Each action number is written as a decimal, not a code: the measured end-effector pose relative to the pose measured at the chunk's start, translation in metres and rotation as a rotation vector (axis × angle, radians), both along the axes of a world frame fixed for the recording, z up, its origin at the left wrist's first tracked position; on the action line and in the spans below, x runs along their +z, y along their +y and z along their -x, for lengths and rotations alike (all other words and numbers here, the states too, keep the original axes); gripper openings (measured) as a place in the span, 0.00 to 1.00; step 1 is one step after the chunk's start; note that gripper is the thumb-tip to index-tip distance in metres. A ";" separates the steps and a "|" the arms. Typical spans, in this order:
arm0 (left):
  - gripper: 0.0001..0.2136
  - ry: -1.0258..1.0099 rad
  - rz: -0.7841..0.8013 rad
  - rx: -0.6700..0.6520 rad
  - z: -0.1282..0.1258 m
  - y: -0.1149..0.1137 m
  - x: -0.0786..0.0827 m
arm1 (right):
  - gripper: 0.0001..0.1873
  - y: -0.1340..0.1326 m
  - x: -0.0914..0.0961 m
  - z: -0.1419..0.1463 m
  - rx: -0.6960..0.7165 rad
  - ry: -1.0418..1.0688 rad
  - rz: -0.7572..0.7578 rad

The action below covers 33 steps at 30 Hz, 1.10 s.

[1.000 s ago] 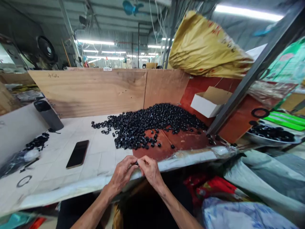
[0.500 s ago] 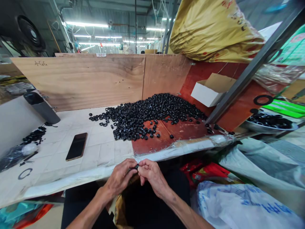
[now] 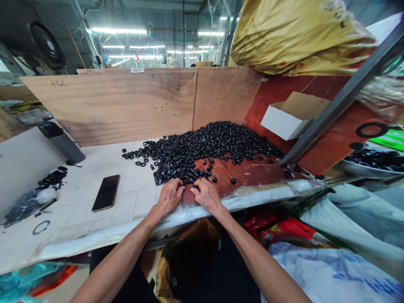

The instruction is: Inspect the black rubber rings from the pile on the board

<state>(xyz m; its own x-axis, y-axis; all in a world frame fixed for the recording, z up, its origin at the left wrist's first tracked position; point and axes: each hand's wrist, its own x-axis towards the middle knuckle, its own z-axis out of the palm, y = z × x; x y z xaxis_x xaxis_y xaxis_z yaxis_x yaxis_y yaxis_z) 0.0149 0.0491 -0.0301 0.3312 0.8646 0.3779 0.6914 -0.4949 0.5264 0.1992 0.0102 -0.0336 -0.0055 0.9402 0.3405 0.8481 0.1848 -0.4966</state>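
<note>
A heap of small black plastic rings spreads over the worktop. At its front edge, my left hand rests with fingers curled down; its fingertips meet the rings, and what they pinch is hidden. Close beside it, my right hand is closed, with a black ring showing between thumb and fingers. Below the table edge, between my forearms, an open brown sack sits at my lap. Its inside is dark.
A phone lies left of the heap, near a grey bottle-like object. A wooden board closes off the back. At right are a slanted metal post, a white box and a bowl of black parts.
Both hands have moved forward from over the sack at the table edge to the front of the heap. The small black part held between them is no longer seen there. The view has shifted slightly.
</note>
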 end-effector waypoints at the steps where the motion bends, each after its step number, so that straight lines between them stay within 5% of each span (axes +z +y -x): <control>1: 0.03 0.009 -0.019 0.002 0.002 -0.002 -0.001 | 0.04 -0.001 -0.003 -0.001 0.046 0.026 -0.024; 7: 0.03 0.018 -0.076 -0.045 0.001 -0.004 -0.006 | 0.05 0.002 -0.010 -0.008 0.166 0.250 -0.110; 14: 0.05 -0.036 -0.111 -0.079 0.000 -0.006 -0.006 | 0.16 0.010 -0.003 0.005 0.195 0.876 0.093; 20: 0.03 -0.288 0.074 -0.131 -0.002 -0.009 -0.003 | 0.15 0.011 -0.006 0.014 0.174 0.970 0.153; 25: 0.14 -0.536 0.310 -0.187 -0.005 -0.008 -0.003 | 0.17 0.006 -0.005 0.008 0.165 1.047 0.183; 33: 0.10 -0.551 0.241 -0.208 -0.002 -0.010 0.007 | 0.15 0.003 -0.004 0.009 0.151 0.977 0.087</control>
<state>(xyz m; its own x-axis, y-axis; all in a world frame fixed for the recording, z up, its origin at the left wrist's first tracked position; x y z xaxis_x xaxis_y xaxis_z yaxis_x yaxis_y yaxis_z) 0.0169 0.0387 -0.0235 0.3141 0.8850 0.3438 0.1893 -0.4132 0.8907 0.1907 0.0127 -0.0378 0.1188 0.9747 0.1895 0.0293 0.1873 -0.9819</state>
